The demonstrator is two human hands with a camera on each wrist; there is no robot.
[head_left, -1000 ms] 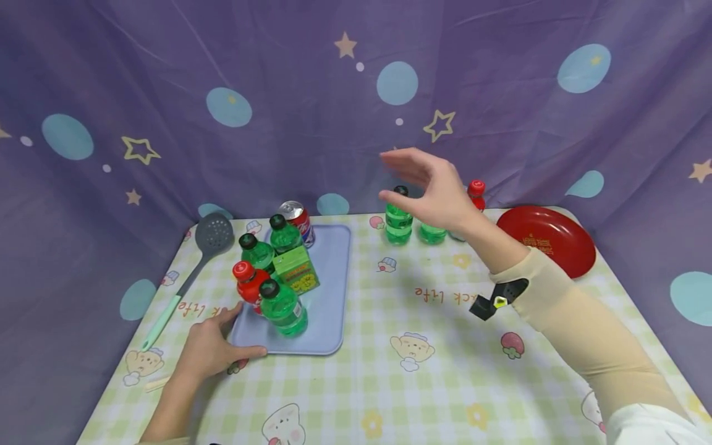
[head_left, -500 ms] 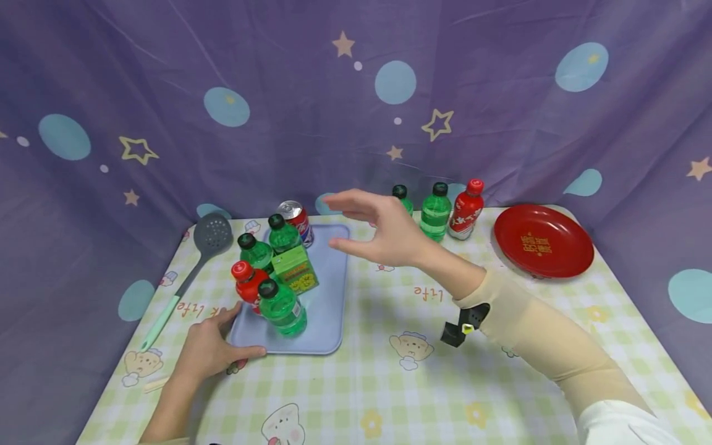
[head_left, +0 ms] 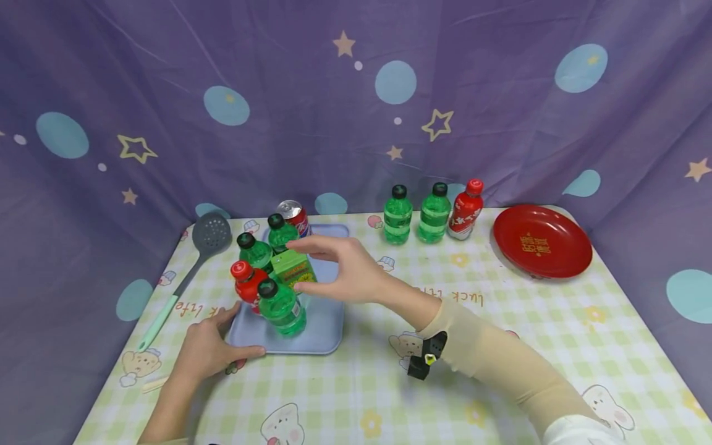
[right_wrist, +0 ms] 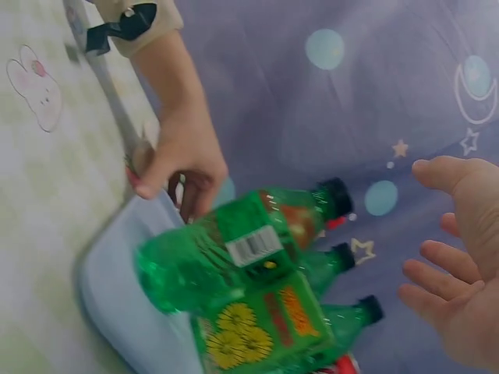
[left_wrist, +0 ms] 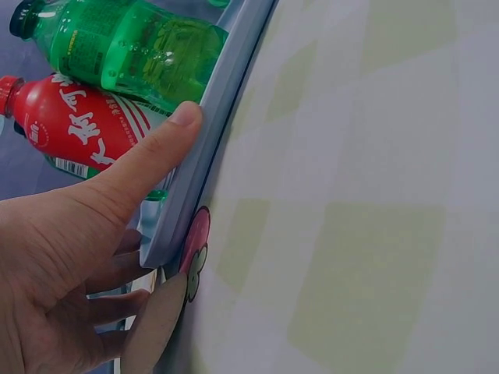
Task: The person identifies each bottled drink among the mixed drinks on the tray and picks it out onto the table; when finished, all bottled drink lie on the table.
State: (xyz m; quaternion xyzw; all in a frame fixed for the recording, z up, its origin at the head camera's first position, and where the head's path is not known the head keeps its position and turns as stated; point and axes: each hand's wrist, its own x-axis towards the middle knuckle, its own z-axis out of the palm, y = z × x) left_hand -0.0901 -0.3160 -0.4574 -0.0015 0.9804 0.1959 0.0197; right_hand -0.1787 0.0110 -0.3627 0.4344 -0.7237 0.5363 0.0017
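Observation:
My left hand [head_left: 207, 347] holds the near-left corner of a blue-grey tray [head_left: 325, 330]. Its thumb lies along the near rim and its other fingers reach round the left side. In the left wrist view the curled fingers [left_wrist: 113, 273] are partly hidden by the tray corner. Above the tray is my right hand [head_left: 356, 272], thumb and fingers spread apart, close to a green drink carton [head_left: 290, 267]. The right wrist view shows a gap between that hand and the carton. Around the carton stand green bottles [head_left: 282, 312] and a red bottle [head_left: 247, 284].
A soda can [head_left: 293, 216] stands at the tray's back. Left of the tray lies a slotted turner [head_left: 211, 235] with a mint handle. Two green bottles [head_left: 397, 216] and a red-and-white bottle [head_left: 466, 211] line the back, beside a red plate [head_left: 542, 242]. A purple curtain [head_left: 356, 111] rises behind.
My right hand has moved left and down from near the back bottles to the carton on the tray, staying spread. My left hand has stayed at the tray corner.

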